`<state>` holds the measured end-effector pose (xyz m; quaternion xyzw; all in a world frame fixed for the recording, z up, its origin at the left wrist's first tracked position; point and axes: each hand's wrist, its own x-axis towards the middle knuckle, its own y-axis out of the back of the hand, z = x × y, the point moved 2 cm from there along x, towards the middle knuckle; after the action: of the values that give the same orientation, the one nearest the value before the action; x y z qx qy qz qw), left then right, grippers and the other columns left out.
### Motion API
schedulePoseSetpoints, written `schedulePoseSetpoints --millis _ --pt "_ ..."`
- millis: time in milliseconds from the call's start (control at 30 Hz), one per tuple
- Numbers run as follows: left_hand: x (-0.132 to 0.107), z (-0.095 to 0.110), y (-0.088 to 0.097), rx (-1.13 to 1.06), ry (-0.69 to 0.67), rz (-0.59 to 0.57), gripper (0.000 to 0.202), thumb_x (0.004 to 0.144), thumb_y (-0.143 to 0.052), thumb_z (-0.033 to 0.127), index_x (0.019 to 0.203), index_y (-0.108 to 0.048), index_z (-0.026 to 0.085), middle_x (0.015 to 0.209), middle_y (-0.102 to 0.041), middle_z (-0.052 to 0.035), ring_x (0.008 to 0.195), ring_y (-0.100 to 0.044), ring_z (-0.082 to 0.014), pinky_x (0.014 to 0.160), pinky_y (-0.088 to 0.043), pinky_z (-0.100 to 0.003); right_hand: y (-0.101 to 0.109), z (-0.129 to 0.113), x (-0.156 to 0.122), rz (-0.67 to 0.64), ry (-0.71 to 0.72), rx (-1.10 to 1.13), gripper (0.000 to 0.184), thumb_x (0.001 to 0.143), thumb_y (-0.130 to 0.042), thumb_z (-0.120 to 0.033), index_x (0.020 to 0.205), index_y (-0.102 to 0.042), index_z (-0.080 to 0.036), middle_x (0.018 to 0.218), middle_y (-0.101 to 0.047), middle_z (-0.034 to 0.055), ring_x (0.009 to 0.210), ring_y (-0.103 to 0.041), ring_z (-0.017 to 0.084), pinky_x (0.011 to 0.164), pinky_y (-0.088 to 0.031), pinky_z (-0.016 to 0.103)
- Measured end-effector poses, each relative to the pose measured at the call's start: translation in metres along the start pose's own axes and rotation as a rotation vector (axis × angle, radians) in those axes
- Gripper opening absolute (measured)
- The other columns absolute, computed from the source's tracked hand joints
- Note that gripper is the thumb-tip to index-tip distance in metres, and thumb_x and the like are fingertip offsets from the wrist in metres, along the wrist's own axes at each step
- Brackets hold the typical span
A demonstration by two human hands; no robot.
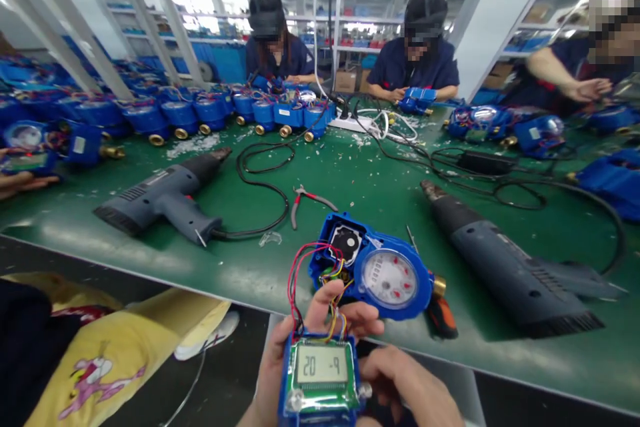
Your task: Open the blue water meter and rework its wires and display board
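My left hand (295,340) is closed round the left side of a blue display module (321,373) with a green board and an LCD reading "20 -9". My right hand (405,383) grips its right side from below. Red, black and yellow wires (300,273) run from the module up to a blue water meter (373,267) with a round white dial, lying open on the green table (350,180) just beyond my hands. My left thumb touches the wire bundle by the meter's body.
Two grey heat guns lie on the table, one at left (165,197) and one at right (505,263). Red-handled pliers (307,200) and black cables lie between them. Rows of blue meters (200,110) line the far side, where three people sit working. A screwdriver handle (443,317) rests by the meter.
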<state>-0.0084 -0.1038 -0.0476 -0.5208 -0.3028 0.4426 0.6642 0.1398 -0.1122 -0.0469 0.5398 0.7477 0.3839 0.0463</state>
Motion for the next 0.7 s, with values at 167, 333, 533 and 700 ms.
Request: schedulePoseSetpoints --millis 167,333,533,700 --pt "0.007 -0.009 0.001 0.031 -0.067 -0.037 0.05 0.086 -0.05 0.049 0.133 -0.056 0.034 0.129 -0.066 -0.0078 0.132 -0.049 -0.0349 0.109 -0.031 -0.054 -0.039 0.039 0.008 -0.011 -0.014 0.111 0.044 0.095 -0.052 -0.053 0.069 -0.058 -0.018 0.049 -0.049 -0.0044 0.038 -0.04 0.006 0.037 -0.038 0.019" --pt "0.007 -0.015 0.001 0.114 -0.06 0.026 0.046 0.086 -0.05 0.049 0.127 -0.061 0.034 0.122 -0.07 -0.0082 0.127 -0.054 -0.0343 0.108 -0.032 -0.056 -0.043 0.035 -0.007 0.026 -0.078 0.162 0.03 0.097 -0.053 -0.045 0.091 -0.063 -0.017 0.079 -0.063 0.0009 0.062 -0.057 0.009 0.057 -0.051 0.023" --pt "-0.002 -0.007 -0.006 0.226 -0.071 0.1 0.042 0.089 -0.055 0.048 0.129 -0.061 0.038 0.119 -0.073 -0.0081 0.113 -0.066 -0.0307 0.105 -0.039 -0.053 -0.018 0.006 -0.022 0.057 -0.13 0.282 0.021 0.084 -0.067 -0.044 0.093 -0.06 -0.026 0.078 -0.061 0.002 0.059 -0.055 0.014 0.043 -0.045 0.024" --pt "-0.015 0.004 -0.007 0.353 -0.083 0.322 0.035 0.089 -0.06 0.044 0.123 -0.066 0.034 0.11 -0.077 -0.006 0.101 -0.071 -0.0258 0.095 -0.05 -0.042 -0.007 -0.008 -0.013 0.099 -0.084 0.444 0.025 0.086 -0.064 -0.045 0.089 -0.052 -0.023 0.081 -0.055 0.0007 0.058 -0.05 0.01 0.043 -0.038 0.019"
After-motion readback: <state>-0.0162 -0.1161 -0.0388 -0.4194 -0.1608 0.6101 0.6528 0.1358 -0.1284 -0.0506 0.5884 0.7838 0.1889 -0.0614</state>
